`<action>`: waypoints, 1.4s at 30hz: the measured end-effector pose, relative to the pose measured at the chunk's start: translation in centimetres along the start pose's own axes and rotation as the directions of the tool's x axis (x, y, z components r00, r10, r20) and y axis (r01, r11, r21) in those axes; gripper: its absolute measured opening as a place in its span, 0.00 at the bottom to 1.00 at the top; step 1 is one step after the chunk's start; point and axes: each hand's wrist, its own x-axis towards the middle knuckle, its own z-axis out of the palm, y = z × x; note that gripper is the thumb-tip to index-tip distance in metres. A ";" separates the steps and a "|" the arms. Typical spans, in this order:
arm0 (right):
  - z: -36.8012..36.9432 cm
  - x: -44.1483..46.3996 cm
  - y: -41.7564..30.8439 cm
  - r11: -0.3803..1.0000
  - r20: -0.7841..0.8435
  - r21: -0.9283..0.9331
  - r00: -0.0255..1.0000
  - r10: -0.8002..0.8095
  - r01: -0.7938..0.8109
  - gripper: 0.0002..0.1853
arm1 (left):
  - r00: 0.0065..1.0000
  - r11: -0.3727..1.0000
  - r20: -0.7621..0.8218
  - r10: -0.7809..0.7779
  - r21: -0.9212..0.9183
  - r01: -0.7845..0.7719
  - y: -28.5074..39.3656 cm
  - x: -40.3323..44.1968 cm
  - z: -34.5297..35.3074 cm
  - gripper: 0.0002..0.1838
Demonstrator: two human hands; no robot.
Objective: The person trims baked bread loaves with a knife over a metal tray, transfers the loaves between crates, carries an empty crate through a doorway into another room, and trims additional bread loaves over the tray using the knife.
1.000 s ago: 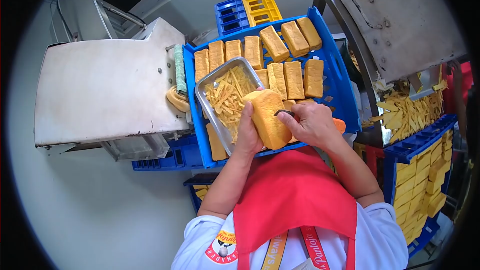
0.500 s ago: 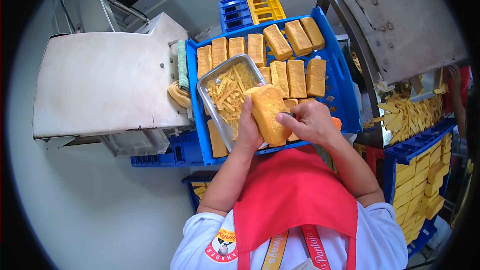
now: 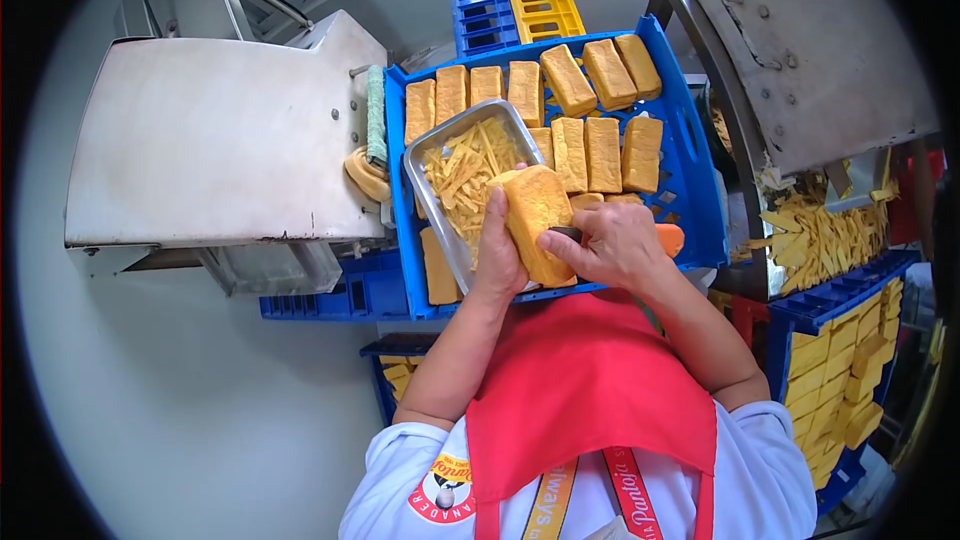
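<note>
Over the near edge of a blue plastic crate (image 3: 707, 210), the left hand (image 3: 498, 255) is clamping a golden oblong loaf (image 3: 538, 208) steady for the black tool (image 3: 568, 234) the right hand (image 3: 622, 243) is gripping.

A blue crate (image 3: 485, 22) and a yellow crate (image 3: 546, 8) are standing side by side beyond the far edge of the big blue tray (image 3: 700, 175). A metal machine (image 3: 205, 140) is sitting past its left edge, with a green roll (image 3: 376, 115) lying between them.

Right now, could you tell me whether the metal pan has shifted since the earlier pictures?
No; judged against the blue crate, the metal pan has kept its place.
</note>
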 end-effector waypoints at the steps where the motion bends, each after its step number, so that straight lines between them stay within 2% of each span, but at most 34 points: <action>1: 0.0 0.1 0.0 0.988 0.075 0.126 0.994 0.081 -0.090 0.31 | 1.000 1.000 -0.002 0.002 0.000 -0.002 0.2 -0.1 -0.1 0.32; 2: 0.0 0.2 0.1 0.953 0.159 0.240 0.976 0.150 -0.186 0.32 | 1.000 1.000 -0.021 -0.023 -0.013 0.022 0.5 -0.2 -0.4 0.32; 3: 0.1 0.4 0.3 0.954 0.162 0.237 0.976 0.145 -0.182 0.32 | 0.998 0.999 -0.039 -0.045 -0.028 0.044 0.8 -0.1 -0.7 0.31; 5: 0.6 0.7 0.5 0.955 0.084 0.245 0.985 0.152 -0.169 0.32 | 0.998 0.997 -0.069 -0.014 -0.071 0.009 2.0 0.1 -1.8 0.32; 6: 1.3 0.6 0.8 0.956 0.089 0.246 0.986 0.144 -0.161 0.32 | 0.995 0.994 -0.095 0.011 -0.111 -0.021 2.8 0.1 -2.2 0.33; 7: 2.1 0.5 1.3 0.972 0.044 0.211 0.994 0.097 -0.104 0.31 | 0.986 0.989 -0.166 0.008 -0.144 -0.032 3.5 -0.1 -2.4 0.32; 8: 2.5 0.5 1.5 0.984 0.002 0.174 0.999 0.047 -0.047 0.29 | 0.985 0.988 -0.172 0.016 -0.146 -0.041 4.0 -0.3 -2.5 0.32; 10: 2.4 0.3 0.4 0.987 0.036 0.159 0.999 0.025 -0.031 0.28 | 0.975 0.977 -0.214 0.058 -0.187 -0.099 4.8 -0.7 -2.5 0.33; 12: 2.3 0.3 -0.5 0.990 0.065 0.139 0.998 0.007 -0.016 0.27 | 0.970 0.979 -0.228 0.083 -0.165 -0.123 5.0 -0.8 -2.6 0.33; 14: 2.5 0.3 -1.4 0.992 0.061 0.122 0.998 0.007 -0.014 0.28 | 0.984 0.982 -0.153 0.095 -0.145 -0.118 5.3 -1.2 -2.7 0.33; 17: 2.5 0.4 -2.1 0.999 0.055 0.035 0.998 0.007 -0.009 0.28 | 0.973 0.978 -0.168 0.157 -0.108 -0.176 5.1 -1.6 -3.2 0.32; 21: 3.4 0.5 -2.2 0.998 0.052 0.052 0.998 -0.045 0.042 0.30 | 0.958 0.969 -0.187 0.217 -0.075 -0.234 5.4 -2.1 -3.6 0.31; 23: 3.5 0.6 -2.2 0.994 0.229 0.106 0.973 -0.006 -0.019 0.31 | 0.947 0.964 -0.201 0.251 -0.040 -0.264 5.3 -2.2 -3.8 0.30; 24: 3.6 0.7 -2.2 0.994 0.229 0.105 0.974 -0.007 -0.018 0.31 | 0.947 0.964 -0.201 0.252 -0.040 -0.265 5.4 -2.2 -3.8 0.30; 26: 4.0 1.0 -2.1 0.842 0.443 0.425 0.888 0.126 -0.331 0.31 | 0.924 0.954 -0.240 0.297 0.028 -0.299 5.7 -2.2 -3.9 0.33; 27: 4.3 1.2 -1.8 0.844 0.440 0.425 0.890 0.123 -0.327 0.31 | 0.924 0.952 -0.237 0.301 0.029 -0.303 6.2 -2.3 -4.1 0.33; 29: 5.0 1.0 -1.0 0.667 0.494 0.600 0.860 0.125 -0.442 0.23 | 0.921 0.941 -0.193 0.337 0.047 -0.335 7.2 -2.8 -4.6 0.32; 30: 5.0 0.9 -1.2 0.665 0.492 0.602 0.861 0.127 -0.442 0.23 | 0.923 0.942 -0.190 0.335 0.048 -0.332 7.5 -2.8 -4.7 0.32; 31: 4.9 0.6 -1.7 0.925 0.259 0.304 0.954 0.152 -0.229 0.20 | 0.885 0.911 -0.216 0.412 0.122 -0.394 7.6 -2.8 -4.9 0.30; 32: 4.8 0.4 -2.1 0.992 0.026 -0.105 0.997 0.067 -0.064 0.21 | 0.845 0.873 -0.229 0.483 0.197 -0.446 7.8 -2.7 -5.2 0.30; 33: 5.0 0.5 -2.0 0.990 0.013 -0.110 0.996 0.088 -0.086 0.21 | 0.726 0.673 -0.174 0.666 0.561 -0.482 7.8 -2.0 -6.7 0.30; 34: 5.2 0.6 -1.6 0.996 0.021 0.004 0.996 0.087 -0.087 0.25 | 0.665 0.410 0.007 0.747 0.783 -0.468 7.8 -2.4 -5.5 0.31; 35: 5.2 0.4 -1.1 0.989 0.023 0.114 0.995 0.093 -0.095 0.29 | 0.685 0.429 -0.003 0.728 0.782 -0.452 7.8 -2.3 -5.5 0.29; 36: 5.0 0.1 -1.1 0.985 0.006 0.100 0.990 0.140 -0.140 0.29 | 0.709 0.450 -0.012 0.705 0.780 -0.434 7.7 -1.9 -5.5 0.27; 38: 4.7 -0.3 -1.2 0.905 -0.111 0.426 0.993 0.041 0.010 0.28 | 0.778 0.485 0.023 0.628 0.771 -0.414 6.6 -1.1 -4.2 0.25; 40: 3.1 -0.6 -0.1 0.879 -0.169 0.475 0.977 0.131 -0.036 0.29 | 0.827 0.507 0.057 0.559 0.766 -0.395 4.6 0.4 -3.0 0.23; 42: 0.7 -1.3 0.8 0.845 -0.217 0.532 0.955 0.201 -0.057 0.30 | 0.817 0.166 0.100 0.568 0.958 -0.232 1.9 2.4 -1.9 0.23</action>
